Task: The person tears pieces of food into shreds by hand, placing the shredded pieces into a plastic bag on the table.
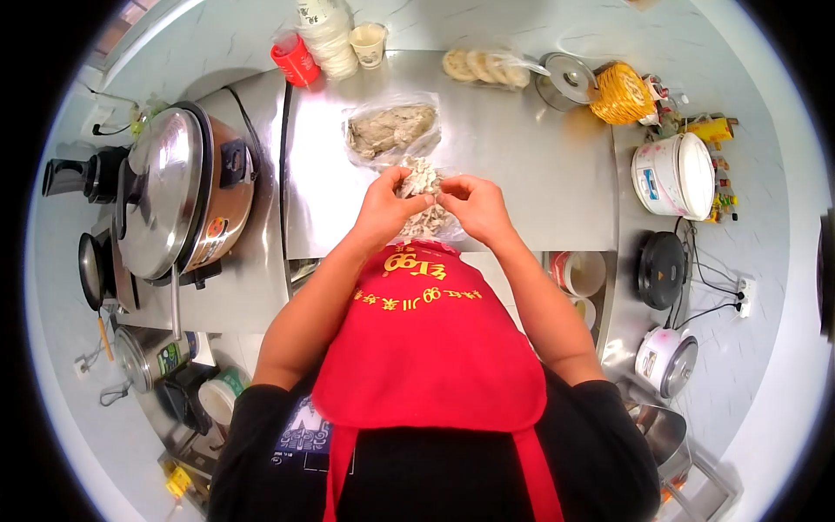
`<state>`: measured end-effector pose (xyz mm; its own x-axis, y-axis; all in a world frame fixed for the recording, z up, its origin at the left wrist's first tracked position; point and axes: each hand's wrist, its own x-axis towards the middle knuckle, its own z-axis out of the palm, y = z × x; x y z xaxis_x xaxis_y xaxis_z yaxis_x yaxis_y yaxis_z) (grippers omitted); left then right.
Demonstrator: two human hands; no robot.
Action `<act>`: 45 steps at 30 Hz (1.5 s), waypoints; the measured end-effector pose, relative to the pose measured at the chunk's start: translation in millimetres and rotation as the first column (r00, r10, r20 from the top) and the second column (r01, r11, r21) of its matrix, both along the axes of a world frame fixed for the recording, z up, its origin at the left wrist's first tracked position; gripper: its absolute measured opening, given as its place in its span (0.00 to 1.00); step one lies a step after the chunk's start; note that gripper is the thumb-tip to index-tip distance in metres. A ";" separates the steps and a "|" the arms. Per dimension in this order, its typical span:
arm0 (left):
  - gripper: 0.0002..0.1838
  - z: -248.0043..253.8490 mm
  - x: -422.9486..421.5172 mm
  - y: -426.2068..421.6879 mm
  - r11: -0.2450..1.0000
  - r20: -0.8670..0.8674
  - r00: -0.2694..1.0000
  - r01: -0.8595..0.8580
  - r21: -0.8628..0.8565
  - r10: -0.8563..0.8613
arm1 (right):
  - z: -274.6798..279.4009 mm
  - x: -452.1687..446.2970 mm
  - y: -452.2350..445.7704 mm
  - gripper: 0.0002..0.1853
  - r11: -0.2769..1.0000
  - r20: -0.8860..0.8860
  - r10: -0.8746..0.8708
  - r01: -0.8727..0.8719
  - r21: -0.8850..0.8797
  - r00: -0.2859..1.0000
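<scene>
Over the counter's front edge, my left hand and my right hand are close together, thumbs and fingers pinched. They appear to grip a small pale piece of shredded food between them, mostly hidden by the fingers. Under and around the fingertips lies a heap of pale, greyish-white shredded food on clear plastic. Just beyond it, an open clear plastic bag holds a larger grey-brown lump of soft, fibrous food. I cannot tell exactly what kind of food it is.
A steel counter carries stacked paper cups, a red cup, bagged flat rounds and a lidded pot. At left stands a large lidded cooker. A white tub and black appliance are at right.
</scene>
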<state>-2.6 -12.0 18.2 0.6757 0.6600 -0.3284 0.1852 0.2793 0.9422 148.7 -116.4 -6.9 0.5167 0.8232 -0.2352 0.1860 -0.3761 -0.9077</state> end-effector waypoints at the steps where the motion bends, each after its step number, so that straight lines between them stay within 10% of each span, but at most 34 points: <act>1: 0.15 0.1 1.3 0.9 1.000 0.004 1.000 0.005 0.001 -0.005 | -0.7 2.1 1.2 0.18 0.998 0.010 0.065 -0.065 -0.014 0.998; 7: 0.14 9.4 -1.0 -3.5 0.998 0.020 1.000 0.014 -0.064 -0.013 | 38.5 -5.2 10.8 0.17 0.995 -0.461 -0.037 0.073 0.061 0.887; 15: 0.14 -2.6 -4.6 0.7 0.948 -0.206 0.972 0.170 0.270 -0.116 | 26.3 -10.6 23.9 0.12 0.996 -0.439 -0.029 0.061 0.059 0.898; 21: 0.16 3.7 -1.7 -7.3 0.997 -0.075 0.995 0.068 0.043 -0.064 | 10.8 -15.4 15.0 0.09 0.953 -0.447 -0.185 0.271 0.137 0.875; 25: 0.17 -2.9 -15.1 0.5 0.978 -0.232 0.971 0.100 0.182 -0.056 | 7.0 2.6 4.2 0.10 0.927 -0.423 -0.238 0.334 0.170 0.874; 30: 0.22 19.2 -14.1 9.2 0.978 -0.017 0.997 0.072 -0.194 -0.077 | 23.7 1.1 -1.5 0.12 0.982 -0.325 -0.108 0.153 0.114 0.940; 45: 0.09 14.5 8.7 -5.1 0.995 -0.047 0.994 0.097 0.013 -0.096 | 35.0 -11.6 2.9 0.05 0.993 -0.169 -0.071 0.086 0.084 0.983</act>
